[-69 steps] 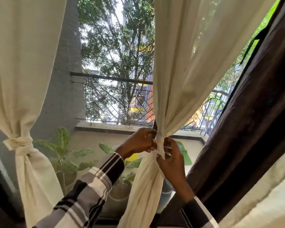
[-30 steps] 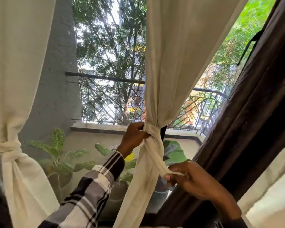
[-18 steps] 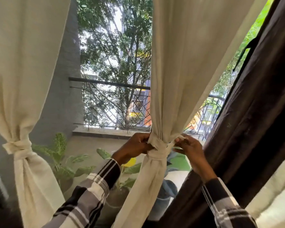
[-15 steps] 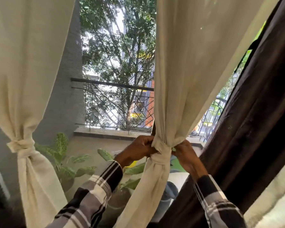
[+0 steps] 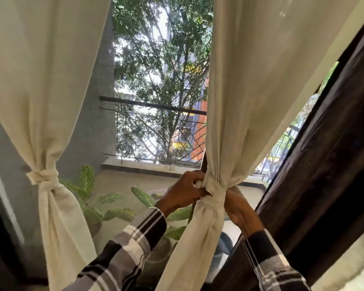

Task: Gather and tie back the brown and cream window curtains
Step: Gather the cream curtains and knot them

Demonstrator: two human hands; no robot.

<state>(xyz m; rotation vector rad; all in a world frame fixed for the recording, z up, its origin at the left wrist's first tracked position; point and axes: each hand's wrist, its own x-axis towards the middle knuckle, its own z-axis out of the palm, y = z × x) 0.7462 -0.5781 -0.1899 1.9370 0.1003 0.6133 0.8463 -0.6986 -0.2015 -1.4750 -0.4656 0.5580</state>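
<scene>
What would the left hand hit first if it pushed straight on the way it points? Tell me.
The left hand points rightward into the tie band on the middle cream curtain, which it already grips; beyond that, probably the right hand, though depth is unclear.

You have three curtains before you. The middle cream curtain (image 5: 246, 87) is gathered into a narrow waist, bound by a cream tie band (image 5: 215, 192), and flares loose below it. Left of it, a second cream curtain (image 5: 40, 80) hangs already cinched by its own knot (image 5: 43, 177). Right of it, the brown curtain (image 5: 334, 156) slants down, untied.
</scene>
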